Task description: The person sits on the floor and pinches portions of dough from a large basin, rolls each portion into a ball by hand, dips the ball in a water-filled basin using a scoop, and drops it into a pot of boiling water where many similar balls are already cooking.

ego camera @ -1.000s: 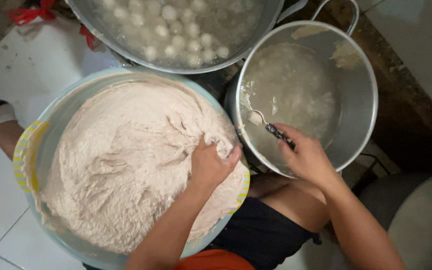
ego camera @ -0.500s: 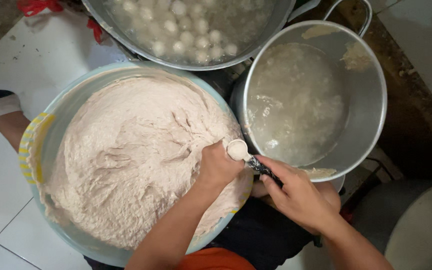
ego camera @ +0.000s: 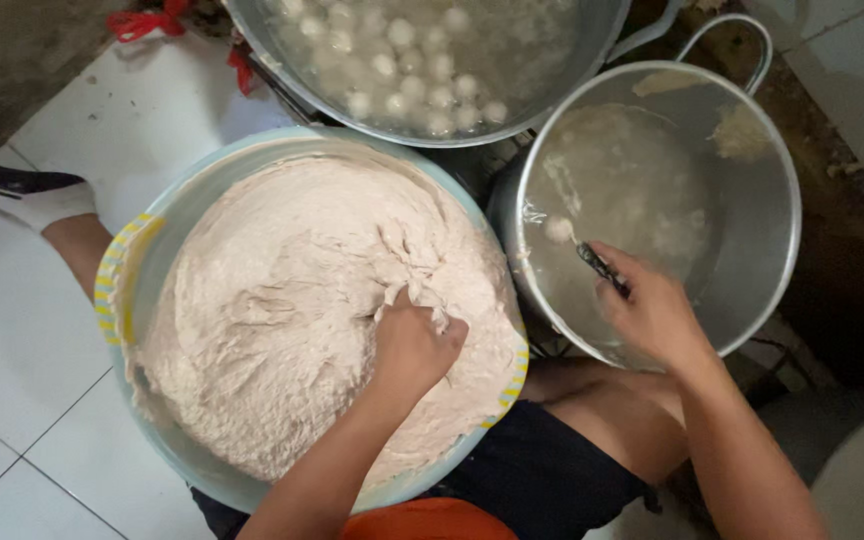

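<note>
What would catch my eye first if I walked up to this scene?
The wide pale-blue plastic basin heaped with pinkish-white paste fills the left, with the left hand dug into it. To its right, the right hand dips a spoon into a cloudy steel pot; white balls float in the pan above.

The left hand (ego camera: 410, 348) is curled into a loose fist, knuckles up, forearm reaching forward. The right hand (ego camera: 652, 312) is closed in a grip, wrist bent, forearm angled inward.

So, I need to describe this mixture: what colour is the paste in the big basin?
Pale pinkish beige paste, seen best in the head view; the left hand presses into it.
</note>
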A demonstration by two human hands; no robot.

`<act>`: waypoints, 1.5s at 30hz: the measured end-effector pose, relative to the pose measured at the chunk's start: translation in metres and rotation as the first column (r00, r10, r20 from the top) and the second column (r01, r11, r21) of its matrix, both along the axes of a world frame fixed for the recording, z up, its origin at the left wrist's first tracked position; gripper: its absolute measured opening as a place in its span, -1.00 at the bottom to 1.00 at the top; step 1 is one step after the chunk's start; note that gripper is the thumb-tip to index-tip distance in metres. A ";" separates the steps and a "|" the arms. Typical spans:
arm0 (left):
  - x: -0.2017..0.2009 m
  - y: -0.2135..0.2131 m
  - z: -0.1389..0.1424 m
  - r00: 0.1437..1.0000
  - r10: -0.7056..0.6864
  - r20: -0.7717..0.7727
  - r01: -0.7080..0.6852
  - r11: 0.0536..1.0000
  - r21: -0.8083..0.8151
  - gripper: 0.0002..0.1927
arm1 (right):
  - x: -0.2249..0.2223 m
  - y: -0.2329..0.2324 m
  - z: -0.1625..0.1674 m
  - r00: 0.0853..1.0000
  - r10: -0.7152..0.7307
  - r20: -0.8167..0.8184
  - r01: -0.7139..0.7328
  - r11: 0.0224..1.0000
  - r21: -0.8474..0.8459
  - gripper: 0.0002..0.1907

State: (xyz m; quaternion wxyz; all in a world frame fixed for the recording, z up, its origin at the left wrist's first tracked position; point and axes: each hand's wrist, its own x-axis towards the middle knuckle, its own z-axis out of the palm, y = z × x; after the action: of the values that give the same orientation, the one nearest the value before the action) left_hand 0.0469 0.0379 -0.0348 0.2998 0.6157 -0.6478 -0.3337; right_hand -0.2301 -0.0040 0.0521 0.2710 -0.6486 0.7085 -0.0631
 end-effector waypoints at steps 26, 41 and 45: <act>0.047 0.032 -0.002 0.895 0.193 -0.403 -0.135 0.976 0.169 -0.61 | 0.052 0.035 0.097 0.453 0.299 0.840 -0.788 0.576 0.219 -0.14; 0.146 0.004 0.005 0.647 0.758 0.081 -0.751 0.652 -0.102 -0.20 | 0.010 0.013 0.067 0.375 -0.159 0.913 -0.165 0.958 0.235 -0.23; 0.159 -0.047 0.002 0.530 0.847 0.045 -0.839 0.532 -0.117 -0.17 | -0.024 0.002 0.056 0.837 -0.211 0.505 0.136 0.974 0.182 -0.24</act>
State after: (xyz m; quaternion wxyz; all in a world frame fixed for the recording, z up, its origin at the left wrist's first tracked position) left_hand 0.2062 -0.0089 -0.0329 0.4165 0.8543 -0.2972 -0.0911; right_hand -0.2543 -0.0018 0.1080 0.4901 -0.5198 0.6672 -0.2111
